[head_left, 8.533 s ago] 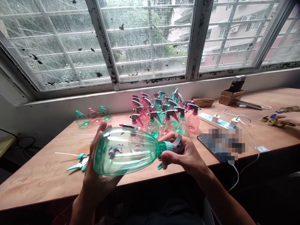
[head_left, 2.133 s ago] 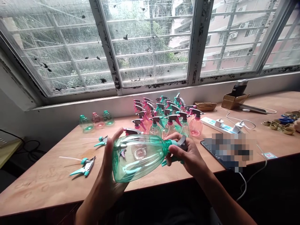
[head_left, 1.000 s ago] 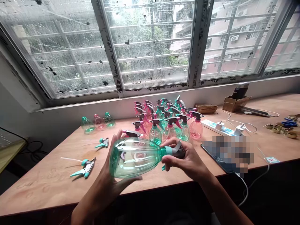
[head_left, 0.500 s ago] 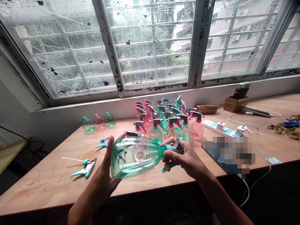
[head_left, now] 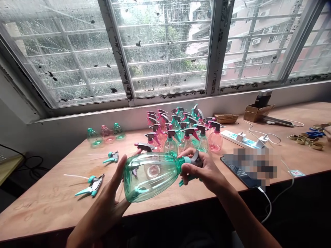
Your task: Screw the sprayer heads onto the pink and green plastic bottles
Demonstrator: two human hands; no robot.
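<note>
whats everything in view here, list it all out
green spray bottle: 1, clear green, on its side between both hands
spray head: 1, grey and teal, on that bottle's neck
assembled spray bottles: many, pink and green, mid table by the window
headless bottles: 3, green, pink, green, left by the wall
loose spray heads: 2, teal, table left
power strip: 1, white, right of the cluster
phone: 1, dark, partly blurred, table edge
cardboard box: 1, brown, back right
table: 1, wooden
left hand: cups the bottle's base
right hand: grips the spray head
</note>
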